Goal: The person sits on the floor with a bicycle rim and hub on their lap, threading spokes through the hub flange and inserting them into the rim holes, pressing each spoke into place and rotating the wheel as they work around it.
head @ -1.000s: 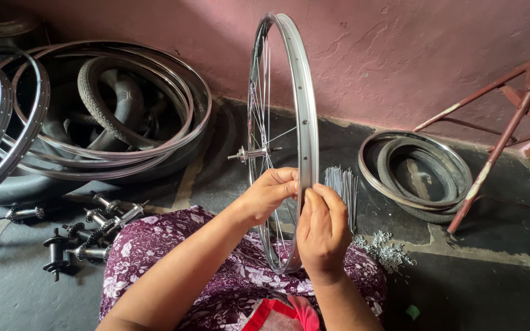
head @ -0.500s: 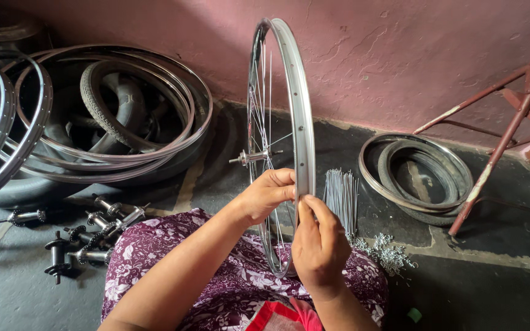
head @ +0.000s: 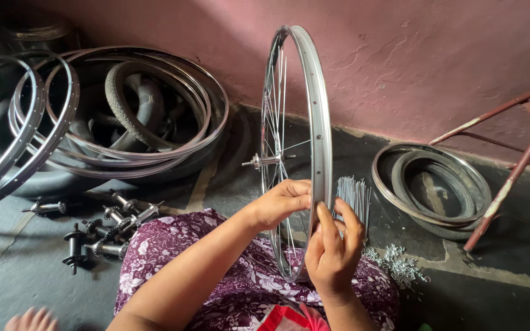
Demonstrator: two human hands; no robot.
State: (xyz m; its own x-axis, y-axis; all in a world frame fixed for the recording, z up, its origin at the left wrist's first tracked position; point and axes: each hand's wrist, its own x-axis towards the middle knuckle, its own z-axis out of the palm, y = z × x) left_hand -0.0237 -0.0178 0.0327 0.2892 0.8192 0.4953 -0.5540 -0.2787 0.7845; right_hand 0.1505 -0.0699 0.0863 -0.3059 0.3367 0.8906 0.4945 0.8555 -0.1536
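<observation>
Upright over the lap, the wheel rim (head: pixel 318 122) stays put; left hand (head: pixel 280 202) and right hand (head: pixel 334 248) still pinch its near edge, perhaps a spoke, fingertips hidden.

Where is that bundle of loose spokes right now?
In the head view, the bundle of spokes stands on the floor just right of the upright wheel rim, behind the right hand and left of the rings lying by the wall.

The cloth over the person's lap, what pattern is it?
Purple cloth with white flowers, in the head view.
</observation>
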